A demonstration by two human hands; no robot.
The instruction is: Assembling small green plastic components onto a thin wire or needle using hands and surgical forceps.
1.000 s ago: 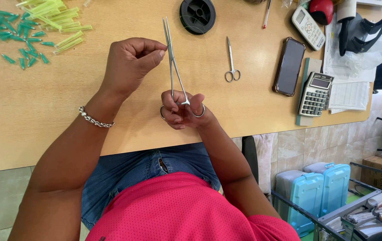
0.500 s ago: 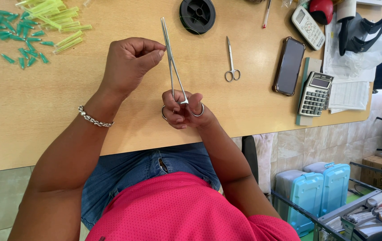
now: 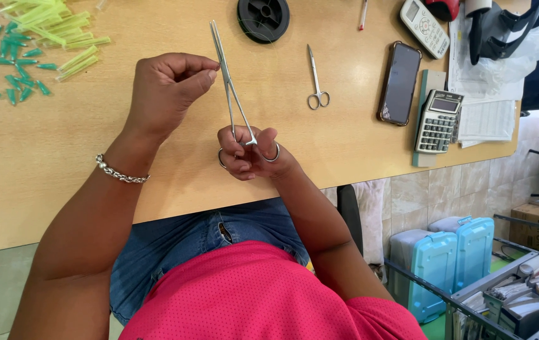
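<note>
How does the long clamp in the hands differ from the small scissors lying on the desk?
The forceps are longer and slimmer than the scissors. The forceps are held up off the wooden desk, the right hand in their finger rings and the left hand pinched beside their shaft; the scissors lie flat, untouched. Both are closed, silver metal with two ring handles toward the person.

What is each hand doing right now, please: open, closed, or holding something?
Left hand: curled closed, fingertips pinched beside the forceps shaft; a grip on it cannot be told.
Right hand: closed, fingers through the forceps ring handles.
</note>
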